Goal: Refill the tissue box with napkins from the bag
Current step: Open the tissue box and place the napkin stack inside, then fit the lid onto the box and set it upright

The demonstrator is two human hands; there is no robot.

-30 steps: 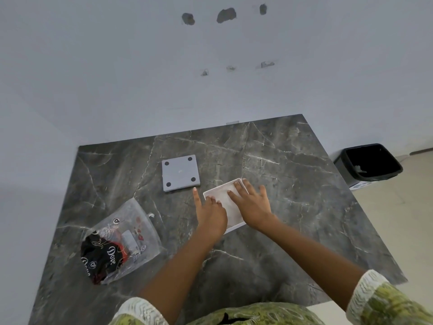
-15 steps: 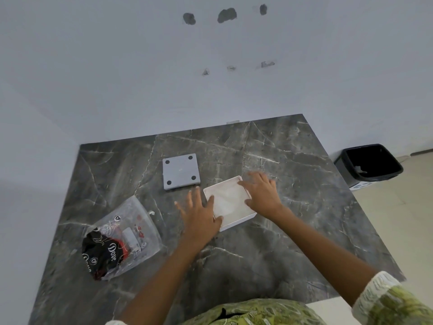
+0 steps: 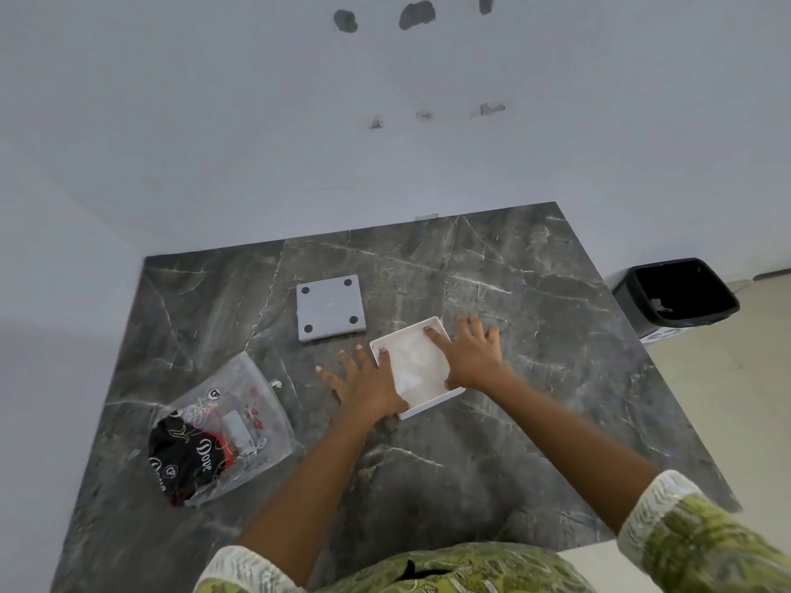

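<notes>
A dark grey marble-patterned table (image 3: 492, 442) carries a clear printed plastic bag (image 3: 222, 434) at the near left, a grey square lid (image 3: 331, 308) with 4 black dots, and an open white square tissue box (image 3: 417, 365) holding white napkins. The left hand (image 3: 368, 385) and right hand (image 3: 473, 357) flank the box, fingers spread flat over its edges.
</notes>
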